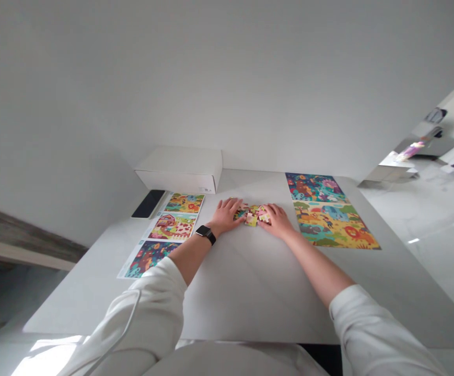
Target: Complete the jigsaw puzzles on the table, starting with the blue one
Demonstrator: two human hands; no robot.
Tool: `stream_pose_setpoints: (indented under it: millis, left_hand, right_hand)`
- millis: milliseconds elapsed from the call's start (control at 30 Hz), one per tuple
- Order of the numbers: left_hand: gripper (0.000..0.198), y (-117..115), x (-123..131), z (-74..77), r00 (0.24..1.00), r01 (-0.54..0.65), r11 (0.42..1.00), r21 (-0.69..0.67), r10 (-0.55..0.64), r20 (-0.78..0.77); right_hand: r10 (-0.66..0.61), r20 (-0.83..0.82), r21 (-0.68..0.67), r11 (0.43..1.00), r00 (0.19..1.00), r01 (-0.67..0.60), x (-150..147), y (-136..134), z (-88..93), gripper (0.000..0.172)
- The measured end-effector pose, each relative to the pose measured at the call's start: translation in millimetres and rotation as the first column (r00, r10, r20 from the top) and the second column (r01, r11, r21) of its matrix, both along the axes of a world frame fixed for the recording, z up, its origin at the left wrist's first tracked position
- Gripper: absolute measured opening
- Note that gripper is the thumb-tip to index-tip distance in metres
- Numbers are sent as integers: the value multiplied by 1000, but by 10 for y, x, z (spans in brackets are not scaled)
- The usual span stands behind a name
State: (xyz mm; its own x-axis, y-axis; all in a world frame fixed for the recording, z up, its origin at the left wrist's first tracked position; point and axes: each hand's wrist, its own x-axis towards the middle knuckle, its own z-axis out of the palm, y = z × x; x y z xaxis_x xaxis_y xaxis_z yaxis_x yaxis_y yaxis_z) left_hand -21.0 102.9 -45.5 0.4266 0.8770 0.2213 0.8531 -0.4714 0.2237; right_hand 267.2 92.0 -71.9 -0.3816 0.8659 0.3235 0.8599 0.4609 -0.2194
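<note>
Nearest the camera, white sleeves [144,305] are pushed back along both forearms, which reach forward over the white tabletop [250,297]. The left hand [224,216], with a black wristwatch [206,235] on its wrist, and the right hand [277,220] come in from opposite sides toward a small cluster of colourful puzzle pieces [252,214], which sits at the middle of the frame. The fingers [269,211] of both hands rest open against the cluster, released rather than clenched, and no single piece looks pinched. Placed like this, the hands seem to hem the pieces in and keep them bunched together. Farther out, a printed picture sheet [167,235] lies flat to the left of the hands and a larger one [328,211] to the right, both within easy view. Beyond them, at the upper middle of the frame, sit a white box [179,169] and a black phone [148,203], set back near the tabletop's far edge, away from the hands.
</note>
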Motion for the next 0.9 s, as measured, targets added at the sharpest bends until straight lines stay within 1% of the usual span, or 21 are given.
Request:
stream_pose_setpoints:
  millis: [100, 167, 233, 333, 400, 500, 567, 633, 700, 800, 900]
  left_hand:
    - [92, -2, 4, 0, 997, 72, 997, -6, -72, -17]
    - [95, 6, 12, -3, 997, 75, 997, -3, -75, -7]
    - [89, 15, 22, 0, 998, 55, 998, -6, -55, 9]
    - [77, 21, 33, 15, 998, 55, 998, -20, -54, 23]
    - [72, 22, 40, 21, 998, 60, 998, -13, -60, 36]
    - [68, 24, 56, 6, 998, 30, 1000, 6, -31, 48]
    - [68, 18, 71, -4, 999, 7, 1000, 19, -8, 51]
    - [66, -7, 85, 9, 997, -10, 999, 45, 7, 77]
    - [58, -60, 89, 61, 989, -47, 996, 81, 35, 145]
    - [40, -191, 61, 207, 949, -122, 986, 111, 83, 304]
    - [31, -353, -10, 374, 876, -158, 985, 62, 111, 470]
  right_hand:
    - [-11, -31, 14, 1000, 999, 11, 22, 184, -29, 72]
    - [-5, -47, 18, 1000, 999, 6, 22, 267, -27, 73]
    - [0, -63, 21, 1000, 998, 1, 19, 303, -14, 73]
    - [-15, -78, 39, 999, 997, 19, 22, 276, 15, 74]
    - [-17, -60, 55, 998, 998, 20, 24, 234, 38, 75]
    - [0, -3, 47, 999, 1000, 0, 10, 192, 77, 77]
    - [-16, 6, 40, 999, 1000, 15, -12, 180, 102, 73]
    - [-40, -24, 60, 997, 999, 41, -33, 157, 122, 66]
    - [-53, -89, 103, 993, 995, 62, -41, 99, 140, 59]
    - [-69, -223, 159, 982, 972, 106, -21, -58, 188, 51]
    - [-65, -339, 148, 981, 939, 122, 22, -252, 286, 41]
